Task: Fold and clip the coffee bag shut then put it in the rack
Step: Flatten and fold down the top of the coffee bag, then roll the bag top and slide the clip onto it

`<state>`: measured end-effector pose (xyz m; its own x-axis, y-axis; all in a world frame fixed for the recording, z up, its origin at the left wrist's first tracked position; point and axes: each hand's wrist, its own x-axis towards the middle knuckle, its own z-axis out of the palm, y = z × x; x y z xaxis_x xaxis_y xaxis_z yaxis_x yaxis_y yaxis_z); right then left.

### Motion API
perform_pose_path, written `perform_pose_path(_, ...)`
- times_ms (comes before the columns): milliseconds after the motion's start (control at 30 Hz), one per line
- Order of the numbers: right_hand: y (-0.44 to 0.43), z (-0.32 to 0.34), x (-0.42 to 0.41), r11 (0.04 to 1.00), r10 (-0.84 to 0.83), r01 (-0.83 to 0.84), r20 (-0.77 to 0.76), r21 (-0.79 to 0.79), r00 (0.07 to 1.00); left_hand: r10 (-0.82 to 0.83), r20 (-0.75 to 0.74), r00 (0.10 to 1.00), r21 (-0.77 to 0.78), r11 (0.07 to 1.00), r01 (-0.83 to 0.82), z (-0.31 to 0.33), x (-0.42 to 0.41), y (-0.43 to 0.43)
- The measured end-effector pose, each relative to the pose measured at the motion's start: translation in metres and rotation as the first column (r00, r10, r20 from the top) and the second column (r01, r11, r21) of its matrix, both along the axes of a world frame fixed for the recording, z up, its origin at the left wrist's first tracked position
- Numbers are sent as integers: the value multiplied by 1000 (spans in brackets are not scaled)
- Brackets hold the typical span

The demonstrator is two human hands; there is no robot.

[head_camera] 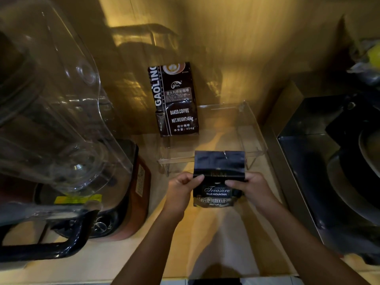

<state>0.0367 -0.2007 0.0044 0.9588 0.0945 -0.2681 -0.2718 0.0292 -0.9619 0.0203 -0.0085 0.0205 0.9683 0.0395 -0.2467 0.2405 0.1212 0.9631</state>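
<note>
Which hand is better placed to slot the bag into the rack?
Right, probably. The right hand grips the Blue Mountain bag on the side under the clear rack's empty section; the left hand sits toward the Gaolin bag.

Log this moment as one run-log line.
stage: folding top | left hand: gripping Blue Mountain coffee bag | right hand: gripping same bag | clip: none visible | clear rack: holds Gaoling bag

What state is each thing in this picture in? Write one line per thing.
Blue Mountain coffee bag: upright, top flap standing unfolded, no clip visible.
Left hand: gripping the bag's left edge.
Right hand: gripping the bag's right edge.
Gaolino coffee bag: standing in the rack.
Clear rack: right side unoccupied.
</note>
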Motion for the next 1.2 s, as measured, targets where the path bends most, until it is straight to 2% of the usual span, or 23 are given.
perform_pose_path(67,-1,3,4,999,-36,36,17,-9,999,83,-1,997,-53,995,-83,2,4,2)
perform_pose_path(167,-1,7,8,984,-172,175,67,-36,983,147,51,988,-85,986,-142,3,9,2)
perform_pose_path(267,0,7,3,962,-249,262,145,-74,958,85,120,989,-50,996,-79,4,8,0)
perform_pose_path(367,4,6,-5,955,-255,280,210,-100,944,2,95,995,-13,1000,-1,8,6,-2)
perform_pose_path(500,6,8,-9,952,-276,297,211,-77,938,16,67,998,79,997,-21,12,8,-3)
perform_pose_path(600,6,13,-11,948,-264,296,236,-112,935,18,118,993,240,970,-46,12,8,-4)
perform_pose_path(700,7,19,-12,946,-242,293,294,-142,925,-5,192,981,416,906,-77,9,6,-4)
perform_pose_path(833,6,21,-11,947,-197,269,342,-177,919,-11,274,962,527,838,-141,6,2,-6)
perform_pose_path(900,3,19,-9,932,-152,258,373,-254,915,-4,317,948,585,788,-193,5,0,-7)
perform_pose_path(967,0,17,-9,889,-53,234,419,-394,907,-28,364,931,675,696,-243,5,-2,-6)
perform_pose_path(1067,-5,14,-7,859,61,169,425,-483,903,-191,386,903,793,568,-219,12,-5,-4)
perform_pose_path(1200,-5,13,-7,798,129,118,359,-591,924,-413,316,854,917,365,-163,27,-1,-9)
